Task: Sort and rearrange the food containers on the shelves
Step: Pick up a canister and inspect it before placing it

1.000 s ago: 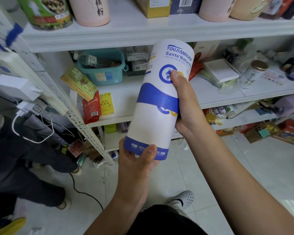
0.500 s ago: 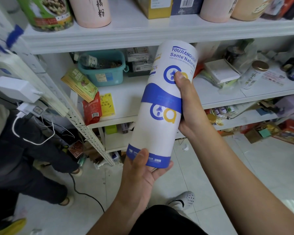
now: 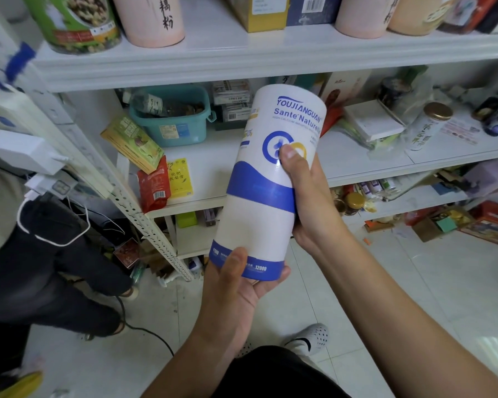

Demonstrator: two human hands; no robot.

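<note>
A tall white canister with blue bands [image 3: 259, 225] is held in front of the shelves, tilted with its top leaning right. My left hand [image 3: 236, 288] cups its base, thumb on the lower blue band. My right hand [image 3: 308, 196] wraps the right side, thumb over the blue and yellow logo. Behind it runs the middle shelf [image 3: 207, 165]; the upper shelf [image 3: 242, 53] carries a green can [image 3: 75, 21], a pink canister [image 3: 153, 21], boxes and more canisters.
On the middle shelf sit a teal bin [image 3: 173, 122], a green-yellow packet [image 3: 130, 145], a red pouch [image 3: 154, 185], a white box [image 3: 374, 122] and a gold-lidded jar [image 3: 429, 127]. Another person's legs [image 3: 41, 268] stand at left beside a slanted perforated rail [image 3: 144, 225]. Clutter lies on the floor at right.
The canister has turned in my hands, so the logo sits higher under my right thumb. My left thumb has shifted on the bottom band.
</note>
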